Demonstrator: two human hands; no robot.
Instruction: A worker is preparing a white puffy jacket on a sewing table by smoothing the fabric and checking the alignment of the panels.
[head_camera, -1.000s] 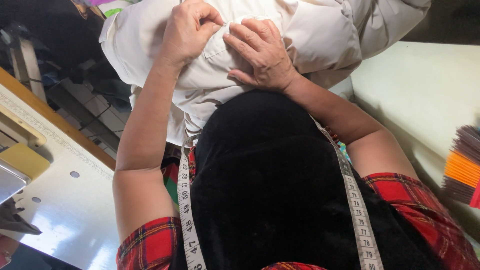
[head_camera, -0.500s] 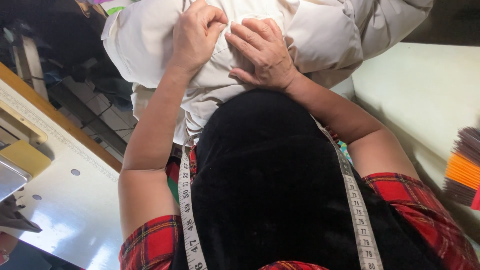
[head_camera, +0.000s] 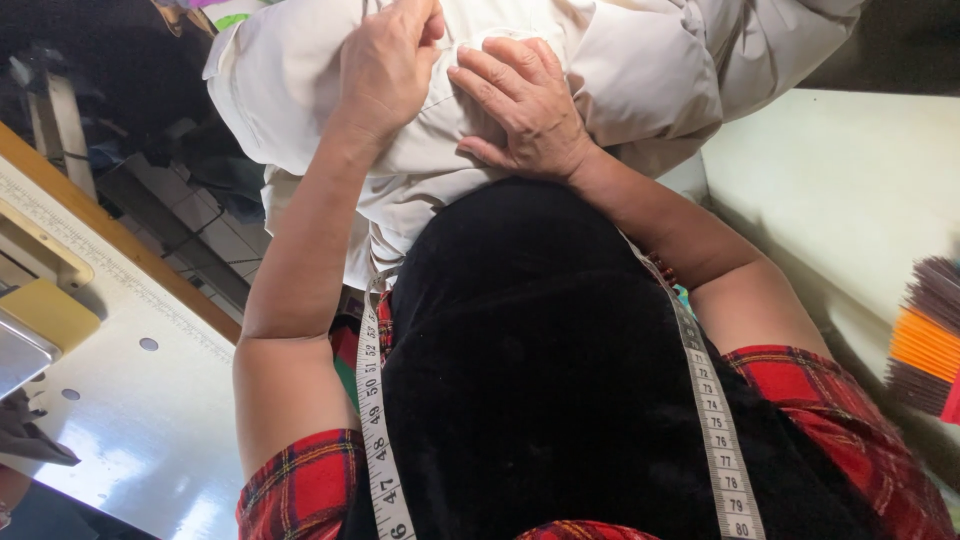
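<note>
Two hands work a bundle of white cloth on a lap.

The left hand (head_camera: 385, 65) is closed, its fingertips pinching a fold of the white cloth (head_camera: 640, 80) at the far edge of the view; the right hand (head_camera: 525, 105), just beside it, lies flat with fingers spread, pressing the same cloth down. The cloth is bunched far and centre, above a black garment (head_camera: 560, 380). A white measuring tape (head_camera: 375, 430) hangs round the neck over red plaid sleeves (head_camera: 300, 490). A pale sewing table (head_camera: 130, 420) sits left, coloured folded stacks (head_camera: 925, 345) right.
</note>
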